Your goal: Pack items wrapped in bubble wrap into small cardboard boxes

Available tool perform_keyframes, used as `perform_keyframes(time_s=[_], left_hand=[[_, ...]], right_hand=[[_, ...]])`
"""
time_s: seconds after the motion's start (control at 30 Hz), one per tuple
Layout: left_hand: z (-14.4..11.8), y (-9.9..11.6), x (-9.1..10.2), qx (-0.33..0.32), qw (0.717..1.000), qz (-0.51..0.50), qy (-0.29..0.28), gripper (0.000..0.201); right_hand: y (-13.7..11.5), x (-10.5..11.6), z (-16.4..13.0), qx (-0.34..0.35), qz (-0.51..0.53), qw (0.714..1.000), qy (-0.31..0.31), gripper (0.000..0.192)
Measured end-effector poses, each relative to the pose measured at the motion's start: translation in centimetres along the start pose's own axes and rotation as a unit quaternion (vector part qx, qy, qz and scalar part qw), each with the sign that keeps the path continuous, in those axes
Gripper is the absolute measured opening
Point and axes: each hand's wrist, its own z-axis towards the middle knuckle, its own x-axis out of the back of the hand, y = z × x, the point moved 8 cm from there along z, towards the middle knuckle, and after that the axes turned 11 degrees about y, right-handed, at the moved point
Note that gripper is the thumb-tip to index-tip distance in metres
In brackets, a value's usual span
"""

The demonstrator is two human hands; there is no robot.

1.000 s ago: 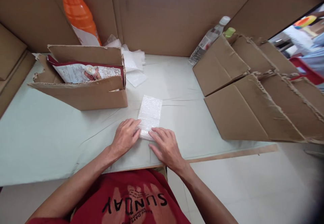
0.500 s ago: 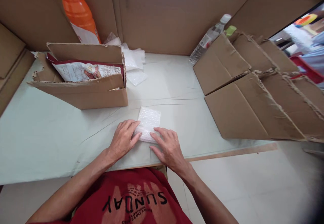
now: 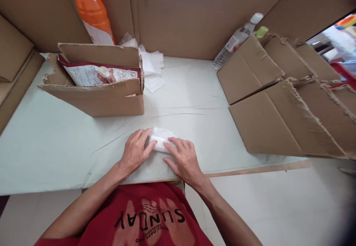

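Observation:
A small piece of clear bubble wrap (image 3: 163,132) lies folded on the table near its front edge, forming a short, thick strip. My left hand (image 3: 135,150) grips its left end, thumb on top and fingers along the side. On the right part of the wrap rest the fingertips of my right hand (image 3: 184,158); its thumb is held apart, off the wrap. Whether anything lies inside the folds I cannot tell.
A cardboard box (image 3: 116,103) holding a printed packet (image 3: 102,76) stands at the left. Behind it are an orange bottle (image 3: 93,12) and more bubble wrap sheets (image 3: 152,66). Several cardboard boxes (image 3: 264,123) and a clear bottle (image 3: 236,40) stand at the right.
The bubble wrap was a flatter, longer piece and is now folded into a shorter, thicker strip. Both hands stay on it. The whole view has shifted slightly.

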Motion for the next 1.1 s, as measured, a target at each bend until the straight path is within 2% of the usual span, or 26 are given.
perform_keyframes(time_s=[0.07, 0.13, 0.23, 0.3, 0.4, 0.53, 0.57, 0.63, 0.7, 0.77, 0.87, 0.93, 1.0, 1.03, 1.1], left_hand=[[-0.5, -1.2, 0.2, 0.11, 0.99, -0.085, 0.003, 0.047], [-1.6, -1.9, -0.1, 0.208, 0.957, -0.201, -0.006, 0.061], [-2.7, -1.4, -1.1, 0.268, 0.898, -0.347, -0.035, 0.079], [-3.0, -1.0, -1.6, 0.279, 0.882, -0.378, -0.047, 0.082], [-2.8, -0.6, -1.2, 0.259, 0.901, -0.347, -0.023, 0.079], [-2.6, 1.3, -0.6, 0.146, 0.942, -0.302, -0.024, 0.079], [-2.7, 1.8, -0.7, 0.12, 0.946, -0.298, -0.034, 0.08], [-2.9, 2.4, -0.7, 0.077, 0.953, -0.289, -0.045, 0.081], [-2.6, 2.6, 0.1, 0.028, 0.962, -0.268, -0.036, 0.083], [-1.7, 2.7, 2.6, -0.043, 0.975, -0.217, 0.006, 0.08], [0.8, 2.4, 9.6, -0.142, 0.975, -0.083, 0.147, 0.07], [2.9, 1.8, 14.8, -0.183, 0.947, 0.022, 0.262, 0.069], [5.0, 1.1, 18.4, -0.209, 0.911, 0.113, 0.337, 0.073], [6.0, 0.7, 19.4, -0.215, 0.899, 0.142, 0.353, 0.074], [7.3, -0.3, 20.2, -0.216, 0.893, 0.164, 0.358, 0.072]], right_hand=[[0.6, -0.7, 0.4, -0.019, 0.016, 1.0, 0.01, 0.029], [1.5, -0.8, 0.7, -0.064, 0.054, 0.995, 0.052, 0.028], [1.8, -1.0, 0.8, -0.113, 0.144, 0.981, 0.07, 0.027], [1.4, -1.2, 0.8, -0.124, 0.205, 0.97, 0.037, 0.025], [1.0, -0.6, 0.9, -0.121, 0.245, 0.962, -0.004, 0.03], [0.7, 0.5, 2.1, -0.093, 0.266, 0.958, -0.045, 0.058], [0.4, 0.6, 2.6, -0.078, 0.272, 0.957, -0.057, 0.055], [-0.3, 0.7, 3.8, -0.041, 0.28, 0.956, -0.074, 0.038], [-1.0, 1.2, 5.4, -0.008, 0.283, 0.956, -0.073, 0.021], [-1.2, 2.8, 7.6, 0.015, 0.277, 0.959, -0.047, 0.014], [-1.5, 7.4, 12.2, 0.044, 0.241, 0.968, 0.047, 0.009], [-2.2, 11.2, 16.1, 0.062, 0.197, 0.969, 0.139, 0.006], [-3.9, 13.8, 20.4, 0.092, 0.15, 0.959, 0.222, 0.003], [-5.1, 14.0, 22.6, 0.115, 0.13, 0.955, 0.239, 0.002], [-7.6, 12.1, 27.1, 0.164, 0.097, 0.961, 0.201, 0.007]])
